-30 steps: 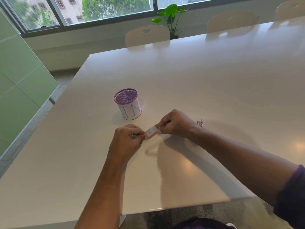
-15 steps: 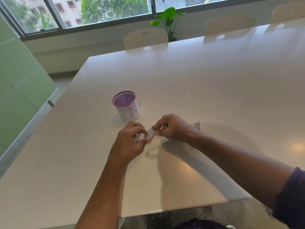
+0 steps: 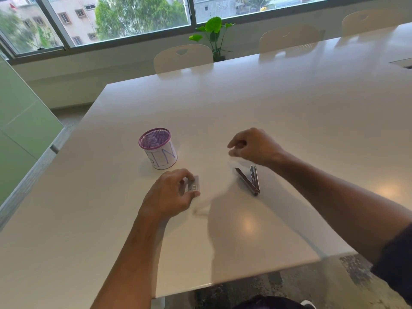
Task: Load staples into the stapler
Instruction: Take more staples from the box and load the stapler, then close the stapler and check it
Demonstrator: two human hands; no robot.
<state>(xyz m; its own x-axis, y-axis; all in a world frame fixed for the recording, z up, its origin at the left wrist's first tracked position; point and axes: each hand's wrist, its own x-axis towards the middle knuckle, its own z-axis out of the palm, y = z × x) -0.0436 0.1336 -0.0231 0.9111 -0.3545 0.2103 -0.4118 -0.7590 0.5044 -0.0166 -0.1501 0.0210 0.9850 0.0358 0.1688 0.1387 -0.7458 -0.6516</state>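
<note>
A small metal stapler (image 3: 248, 181) lies swung open in a V on the white table (image 3: 289, 121), right of centre. My left hand (image 3: 171, 195) rests on the table to the stapler's left and holds a small staple box (image 3: 194, 186) between thumb and fingers. Raised just behind the stapler, my right hand (image 3: 254, 147) has its fingers pinched on a small pale staple strip (image 3: 231, 153), which is blurred by motion. The two hands are well apart.
A purple mesh pen cup (image 3: 157, 148) wrapped in white paper stands behind my left hand. The table's near edge (image 3: 234, 279) runs just below my forearms. Chairs (image 3: 182, 58) and a potted plant (image 3: 211, 33) line the far side under the window.
My hands were together on the staple box. The right hand has pulled away up and to the right, uncovering the open stapler, while the left hand keeps the box.
</note>
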